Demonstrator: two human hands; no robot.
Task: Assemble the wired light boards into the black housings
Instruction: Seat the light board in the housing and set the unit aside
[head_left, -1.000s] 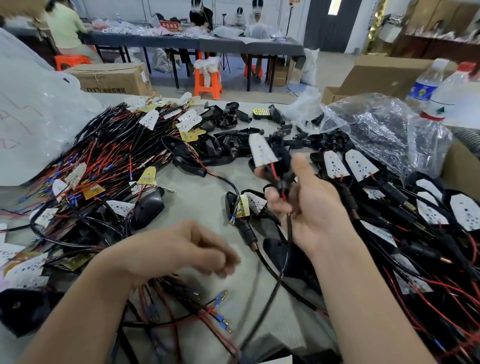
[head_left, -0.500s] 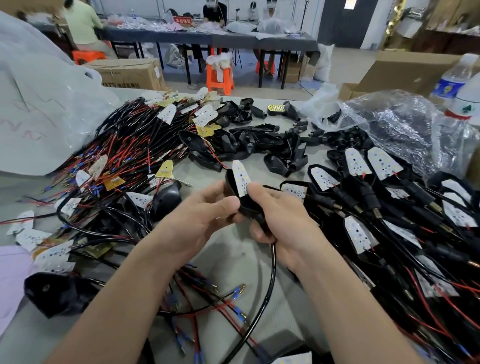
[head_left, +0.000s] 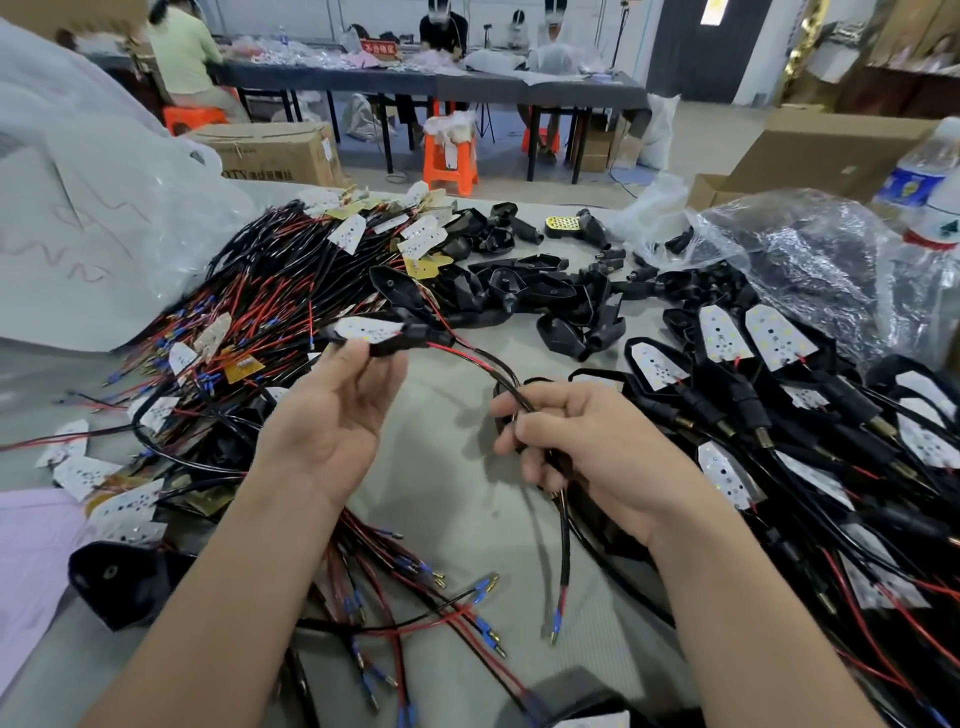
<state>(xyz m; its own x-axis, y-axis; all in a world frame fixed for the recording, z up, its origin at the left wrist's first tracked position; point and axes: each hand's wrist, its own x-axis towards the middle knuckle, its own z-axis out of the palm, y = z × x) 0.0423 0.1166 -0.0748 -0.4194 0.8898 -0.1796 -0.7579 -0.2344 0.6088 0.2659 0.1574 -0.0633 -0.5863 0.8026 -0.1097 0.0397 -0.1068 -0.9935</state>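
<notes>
1. Two hands busy: my left hand (head_left: 332, 415) pinches the black housing (head_left: 390, 347), light board (head_left: 366, 328) upward, to check its seating.
2. My right hand (head_left: 587, 457) curls round the cable (head_left: 488, 364), likely drawing slack through.

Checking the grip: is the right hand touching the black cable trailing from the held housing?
Touching. The head view shows the right hand curled round the black cable, which runs to the housing in the left hand.
</notes>
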